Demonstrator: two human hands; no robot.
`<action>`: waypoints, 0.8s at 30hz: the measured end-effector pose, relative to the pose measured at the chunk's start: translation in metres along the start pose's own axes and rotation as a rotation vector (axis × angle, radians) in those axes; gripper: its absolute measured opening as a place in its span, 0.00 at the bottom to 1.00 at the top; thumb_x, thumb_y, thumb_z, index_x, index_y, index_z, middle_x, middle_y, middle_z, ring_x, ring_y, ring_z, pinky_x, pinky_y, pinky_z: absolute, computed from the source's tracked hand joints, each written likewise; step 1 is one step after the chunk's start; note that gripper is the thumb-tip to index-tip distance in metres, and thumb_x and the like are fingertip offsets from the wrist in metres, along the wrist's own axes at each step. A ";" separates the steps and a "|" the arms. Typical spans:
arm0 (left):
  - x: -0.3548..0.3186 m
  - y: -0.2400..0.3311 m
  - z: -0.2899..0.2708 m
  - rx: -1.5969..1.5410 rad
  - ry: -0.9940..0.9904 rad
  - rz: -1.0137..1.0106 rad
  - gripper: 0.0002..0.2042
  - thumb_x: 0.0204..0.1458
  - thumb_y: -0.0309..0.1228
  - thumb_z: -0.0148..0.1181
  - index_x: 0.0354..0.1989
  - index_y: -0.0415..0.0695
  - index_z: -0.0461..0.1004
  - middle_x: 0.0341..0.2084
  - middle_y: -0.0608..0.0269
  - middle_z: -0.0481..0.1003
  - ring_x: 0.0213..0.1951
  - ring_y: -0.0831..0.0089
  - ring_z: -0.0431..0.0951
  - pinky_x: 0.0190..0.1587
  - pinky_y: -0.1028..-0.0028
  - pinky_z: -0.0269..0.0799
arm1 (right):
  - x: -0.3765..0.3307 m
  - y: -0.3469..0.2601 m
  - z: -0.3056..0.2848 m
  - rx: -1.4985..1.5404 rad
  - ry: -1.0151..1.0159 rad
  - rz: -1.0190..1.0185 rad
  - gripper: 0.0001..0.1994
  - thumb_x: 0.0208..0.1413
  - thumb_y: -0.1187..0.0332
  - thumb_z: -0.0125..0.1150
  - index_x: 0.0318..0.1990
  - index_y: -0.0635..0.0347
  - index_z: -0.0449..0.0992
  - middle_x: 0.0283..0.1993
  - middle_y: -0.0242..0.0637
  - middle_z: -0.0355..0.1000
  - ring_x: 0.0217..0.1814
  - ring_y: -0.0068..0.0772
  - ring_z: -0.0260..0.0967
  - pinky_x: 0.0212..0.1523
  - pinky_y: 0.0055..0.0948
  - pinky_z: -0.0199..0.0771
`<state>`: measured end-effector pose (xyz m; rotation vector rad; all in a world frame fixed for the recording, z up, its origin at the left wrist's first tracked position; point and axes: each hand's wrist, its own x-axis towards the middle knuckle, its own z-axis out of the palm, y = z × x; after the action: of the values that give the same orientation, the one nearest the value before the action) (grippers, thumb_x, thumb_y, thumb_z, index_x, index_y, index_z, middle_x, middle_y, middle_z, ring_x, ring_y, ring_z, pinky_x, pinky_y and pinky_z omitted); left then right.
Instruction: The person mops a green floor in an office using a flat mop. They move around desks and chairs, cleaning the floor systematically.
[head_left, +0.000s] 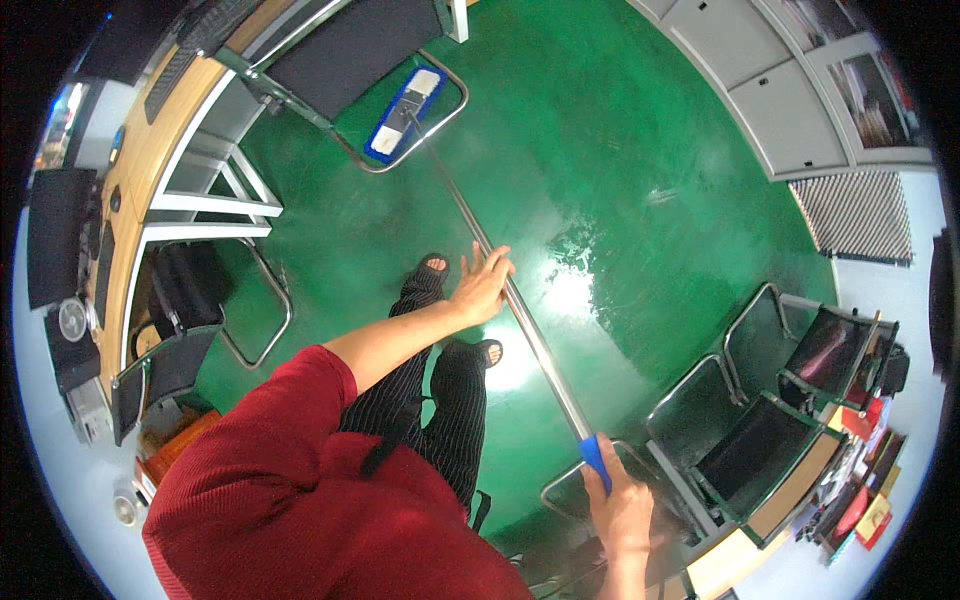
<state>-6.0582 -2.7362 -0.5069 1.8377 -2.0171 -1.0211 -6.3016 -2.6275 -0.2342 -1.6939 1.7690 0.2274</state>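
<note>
A flat mop (545, 365) with a long metal pole slants across the view from lower right to upper left. My right hand (622, 507) is wrapped round the blue grip (595, 462) at the pole's near end. Farther along, my left hand (483, 288) holds the pole around its middle, thumb and fingers on either side. The mop head (405, 113), a white pad with a blue fringe, lies on the green floor (620, 110), inside the metal foot frame of a dark chair (355, 50).
A wooden-topped desk (150, 170) with white legs runs along the left, with another dark chair (180, 290) beside it. Grey cabinets (790, 115) stand at the far right. Several metal-framed chairs (765, 455) crowd the lower right. A wet, shiny patch (572, 285) shows on the floor.
</note>
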 end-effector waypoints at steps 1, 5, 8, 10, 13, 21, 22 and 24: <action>-0.005 0.005 -0.008 -0.017 0.000 0.005 0.18 0.43 0.20 0.55 0.43 0.46 0.60 0.58 0.51 0.52 0.60 0.29 0.44 0.56 0.35 0.46 | -0.006 -0.011 -0.011 -0.037 -0.023 0.012 0.22 0.51 0.60 0.58 0.55 0.47 0.67 0.20 0.46 0.71 0.20 0.48 0.71 0.19 0.43 0.69; -0.022 0.014 -0.041 -0.043 0.014 0.057 0.21 0.40 0.19 0.57 0.44 0.48 0.61 0.57 0.53 0.54 0.59 0.31 0.46 0.55 0.36 0.48 | -0.029 -0.048 -0.043 -0.112 -0.079 0.042 0.23 0.50 0.60 0.59 0.55 0.48 0.66 0.21 0.48 0.72 0.21 0.51 0.71 0.20 0.43 0.70; -0.019 0.001 -0.066 -0.055 0.028 0.081 0.21 0.40 0.21 0.58 0.44 0.51 0.62 0.55 0.55 0.55 0.59 0.33 0.49 0.55 0.36 0.47 | -0.027 -0.076 -0.049 -0.074 -0.063 0.045 0.24 0.50 0.59 0.59 0.56 0.48 0.66 0.19 0.49 0.71 0.21 0.50 0.71 0.20 0.43 0.70; -0.015 -0.009 -0.083 -0.069 0.014 0.070 0.18 0.42 0.22 0.58 0.42 0.52 0.63 0.55 0.57 0.56 0.60 0.33 0.47 0.55 0.35 0.47 | -0.017 -0.096 -0.048 -0.092 -0.083 0.089 0.24 0.50 0.59 0.58 0.57 0.45 0.65 0.21 0.47 0.72 0.23 0.48 0.72 0.23 0.39 0.70; -0.008 -0.040 -0.109 -0.042 -0.018 0.037 0.16 0.43 0.22 0.57 0.41 0.51 0.64 0.56 0.58 0.56 0.61 0.34 0.46 0.56 0.35 0.46 | 0.002 -0.136 -0.038 -0.107 -0.124 0.167 0.22 0.51 0.59 0.57 0.55 0.44 0.67 0.22 0.47 0.71 0.24 0.48 0.72 0.25 0.40 0.70; 0.050 -0.161 -0.128 0.333 -0.051 0.080 0.09 0.43 0.29 0.57 0.35 0.51 0.72 0.48 0.65 0.68 0.57 0.51 0.60 0.55 0.39 0.51 | 0.019 -0.178 0.015 -0.037 -0.016 0.047 0.21 0.53 0.56 0.55 0.56 0.42 0.66 0.18 0.50 0.70 0.23 0.55 0.70 0.23 0.46 0.70; 0.051 -0.158 -0.134 0.417 -0.133 0.179 0.08 0.43 0.30 0.57 0.33 0.51 0.73 0.43 0.65 0.70 0.55 0.55 0.63 0.55 0.40 0.51 | 0.008 -0.176 0.016 -0.042 -0.020 0.064 0.21 0.53 0.56 0.55 0.56 0.42 0.66 0.18 0.49 0.70 0.23 0.55 0.70 0.22 0.46 0.70; 0.049 -0.167 -0.127 0.380 -0.137 0.372 0.07 0.36 0.31 0.61 0.27 0.47 0.75 0.29 0.64 0.73 0.44 0.63 0.72 0.58 0.41 0.49 | -0.013 -0.168 0.012 -0.022 -0.013 0.071 0.21 0.52 0.57 0.57 0.55 0.43 0.67 0.18 0.48 0.70 0.22 0.52 0.70 0.21 0.44 0.69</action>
<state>-5.8611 -2.8202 -0.5318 1.4824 -2.6545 -0.7108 -6.1412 -2.6343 -0.1829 -1.6428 1.8252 0.2902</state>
